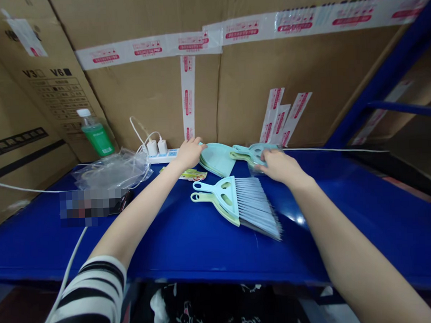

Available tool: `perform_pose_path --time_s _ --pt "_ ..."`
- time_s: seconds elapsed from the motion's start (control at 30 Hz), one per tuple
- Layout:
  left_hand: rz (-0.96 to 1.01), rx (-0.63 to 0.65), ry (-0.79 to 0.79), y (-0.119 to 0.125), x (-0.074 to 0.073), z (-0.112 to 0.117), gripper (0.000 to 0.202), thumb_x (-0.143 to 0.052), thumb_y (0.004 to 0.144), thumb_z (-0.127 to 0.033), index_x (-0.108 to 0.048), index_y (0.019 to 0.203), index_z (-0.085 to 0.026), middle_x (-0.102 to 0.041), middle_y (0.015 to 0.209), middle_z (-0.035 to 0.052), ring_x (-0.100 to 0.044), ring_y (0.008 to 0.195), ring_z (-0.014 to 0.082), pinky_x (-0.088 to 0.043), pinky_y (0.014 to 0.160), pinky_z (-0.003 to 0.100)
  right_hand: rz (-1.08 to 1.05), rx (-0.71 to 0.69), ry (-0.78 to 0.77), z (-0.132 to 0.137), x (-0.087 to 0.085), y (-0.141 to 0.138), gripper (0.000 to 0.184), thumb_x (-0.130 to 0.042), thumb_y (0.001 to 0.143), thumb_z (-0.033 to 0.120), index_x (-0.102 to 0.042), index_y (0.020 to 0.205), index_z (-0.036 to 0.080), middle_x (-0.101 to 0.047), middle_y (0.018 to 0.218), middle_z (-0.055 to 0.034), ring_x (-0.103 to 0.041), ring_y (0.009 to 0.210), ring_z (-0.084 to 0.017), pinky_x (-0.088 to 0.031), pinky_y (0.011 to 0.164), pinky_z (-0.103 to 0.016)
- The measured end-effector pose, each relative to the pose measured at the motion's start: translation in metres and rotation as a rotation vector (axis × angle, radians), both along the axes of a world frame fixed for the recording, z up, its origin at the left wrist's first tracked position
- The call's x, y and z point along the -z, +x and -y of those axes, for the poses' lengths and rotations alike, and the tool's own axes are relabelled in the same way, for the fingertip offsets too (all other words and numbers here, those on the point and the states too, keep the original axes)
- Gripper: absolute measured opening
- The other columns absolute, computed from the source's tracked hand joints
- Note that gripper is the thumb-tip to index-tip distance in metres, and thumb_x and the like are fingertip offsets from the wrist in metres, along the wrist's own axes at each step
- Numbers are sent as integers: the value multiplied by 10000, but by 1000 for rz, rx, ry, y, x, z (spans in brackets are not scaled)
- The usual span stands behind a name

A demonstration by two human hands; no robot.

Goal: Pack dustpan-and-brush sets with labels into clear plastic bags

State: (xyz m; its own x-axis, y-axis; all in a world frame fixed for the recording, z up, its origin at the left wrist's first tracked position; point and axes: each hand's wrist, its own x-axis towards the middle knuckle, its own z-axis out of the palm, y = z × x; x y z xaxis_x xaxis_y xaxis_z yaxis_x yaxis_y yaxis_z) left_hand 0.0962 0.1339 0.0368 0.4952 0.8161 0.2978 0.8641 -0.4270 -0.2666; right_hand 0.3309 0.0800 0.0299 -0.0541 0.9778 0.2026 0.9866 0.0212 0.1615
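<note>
My left hand [189, 154] reaches to the back of the blue table, its fingertips closed at the left rim of a light blue dustpan [217, 156]. A pale green layer shows under the dustpan. To the right, my right hand [280, 166] is closed on a light blue and green handled piece [249, 153], partly in clear plastic; its far end is hidden by my fingers. In front lie two stacked hand brushes [234, 198], light blue over pale green, with grey-blue bristles pointing right. A colourful printed card [194, 175] rests beside my left forearm.
A white power strip [161, 159] with two plugged chargers stands at the back. Left of it are crumpled clear plastic [112, 171] and a green bottle [98, 135]. White cables cross the left side. Cardboard [144, 98] walls the back; a blue metal post [376, 73] rises at right.
</note>
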Motion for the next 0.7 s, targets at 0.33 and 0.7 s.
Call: perform_pose_path --time_s 0.33,0.7 --pt "7 135 48 -16 8 68 389 -439 803 -37 -625 1120 -161 -571 1210 122 -539 1089 272 -438 900 427 25 -151 -12 4 -7 3 290 -347 869 182 -623 956 179 -711 966 -133 -645 850 -262 -421 630 -316" --pt "632 208 -130 -67 16 126 339 -337 963 -310 -458 1243 -162 -566 1063 76 -575 861 167 -495 830 353 35 -503 -47 69 -20 -82 250 -363 889 122 -565 1035 139 -675 944 -141 -635 848 -257 -341 592 -293"
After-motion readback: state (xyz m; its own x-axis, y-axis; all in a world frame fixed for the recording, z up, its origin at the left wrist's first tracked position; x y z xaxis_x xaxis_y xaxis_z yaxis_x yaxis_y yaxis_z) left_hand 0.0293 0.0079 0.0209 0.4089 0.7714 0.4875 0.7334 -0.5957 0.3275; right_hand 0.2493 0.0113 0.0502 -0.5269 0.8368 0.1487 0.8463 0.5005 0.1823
